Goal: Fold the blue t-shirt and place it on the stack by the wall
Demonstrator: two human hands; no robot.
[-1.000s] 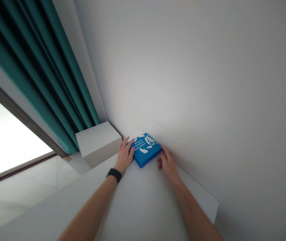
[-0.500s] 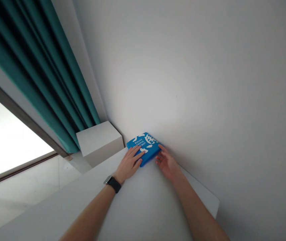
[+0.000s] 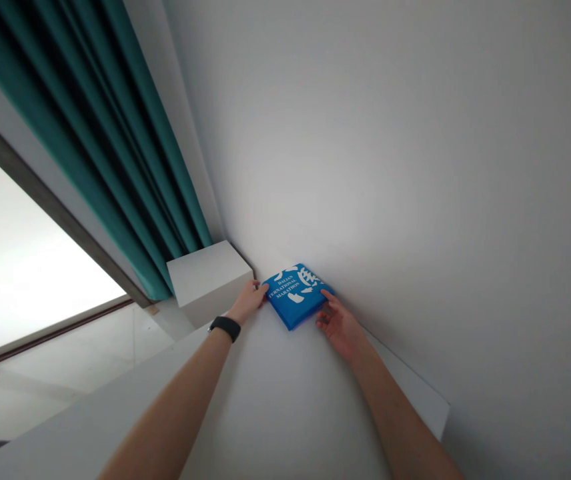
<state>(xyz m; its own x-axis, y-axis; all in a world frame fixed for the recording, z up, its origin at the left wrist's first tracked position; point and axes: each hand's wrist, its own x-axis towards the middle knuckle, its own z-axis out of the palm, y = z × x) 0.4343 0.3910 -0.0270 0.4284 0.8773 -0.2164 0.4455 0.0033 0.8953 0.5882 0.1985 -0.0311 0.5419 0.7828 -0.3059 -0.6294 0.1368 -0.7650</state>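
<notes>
Two hands, one blue box (image 3: 297, 294), lower centre.
Our left hand (image 3: 249, 301) grips its left edge, our right hand (image 3: 338, 323) its right; it lies flat on one white shelf (image 3: 275, 400) beside one white block (image 3: 209, 279).

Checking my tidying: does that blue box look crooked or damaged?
Nothing stands out. The blue box lies flat, its far edge along the wall, left hand and right hand at its sides.
</notes>
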